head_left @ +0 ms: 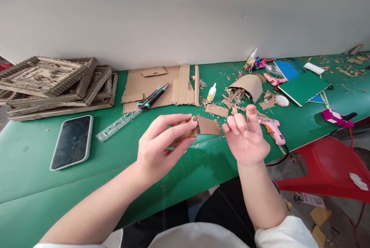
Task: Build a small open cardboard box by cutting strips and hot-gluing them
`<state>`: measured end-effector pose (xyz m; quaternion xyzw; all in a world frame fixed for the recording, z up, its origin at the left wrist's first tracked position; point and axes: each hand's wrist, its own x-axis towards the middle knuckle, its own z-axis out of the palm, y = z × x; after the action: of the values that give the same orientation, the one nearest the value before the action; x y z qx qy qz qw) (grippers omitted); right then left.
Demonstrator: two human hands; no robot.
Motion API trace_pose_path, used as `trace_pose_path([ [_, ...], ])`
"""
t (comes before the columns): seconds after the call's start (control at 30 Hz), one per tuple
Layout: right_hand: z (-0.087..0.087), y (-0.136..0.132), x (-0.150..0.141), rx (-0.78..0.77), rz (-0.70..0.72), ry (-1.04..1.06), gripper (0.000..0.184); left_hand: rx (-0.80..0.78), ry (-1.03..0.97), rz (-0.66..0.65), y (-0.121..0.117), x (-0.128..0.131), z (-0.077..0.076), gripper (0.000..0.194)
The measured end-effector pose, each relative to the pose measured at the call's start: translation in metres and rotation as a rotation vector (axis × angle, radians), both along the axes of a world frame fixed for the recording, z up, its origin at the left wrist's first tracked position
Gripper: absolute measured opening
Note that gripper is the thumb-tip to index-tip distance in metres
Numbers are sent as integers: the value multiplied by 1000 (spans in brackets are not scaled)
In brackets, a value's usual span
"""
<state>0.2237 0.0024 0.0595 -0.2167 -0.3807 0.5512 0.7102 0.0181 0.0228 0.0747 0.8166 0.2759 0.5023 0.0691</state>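
My left hand pinches a small piece of brown cardboard between thumb and fingertips, holding it just above the green table. My right hand is beside the piece's right edge, palm up, fingers spread and loosely curled, with nothing in it. A pink glue gun lies just behind the right hand. A small white glue bottle stands further back among cardboard scraps.
A phone lies face up at left, with a clear ruler and a green utility knife on flat cardboard sheets. Stacked cardboard frames fill the far left. A red stool stands at right.
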Motion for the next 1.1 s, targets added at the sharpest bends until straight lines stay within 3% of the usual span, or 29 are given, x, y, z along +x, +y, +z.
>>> trace_pose_path([
  [0.2, 0, 0, -3, -32, -63, -81, 47, 5, 6, 16, 0, 0, 1, 28],
  [0.47, -3, -3, 1, -22, 30, -91, 49, 2, 5, 13, 0, -1, 1, 28],
  [1.1, -2, -3, -1, -68, 36, -29, 43, 4, 19, -1, 0, 0, 0, 27],
])
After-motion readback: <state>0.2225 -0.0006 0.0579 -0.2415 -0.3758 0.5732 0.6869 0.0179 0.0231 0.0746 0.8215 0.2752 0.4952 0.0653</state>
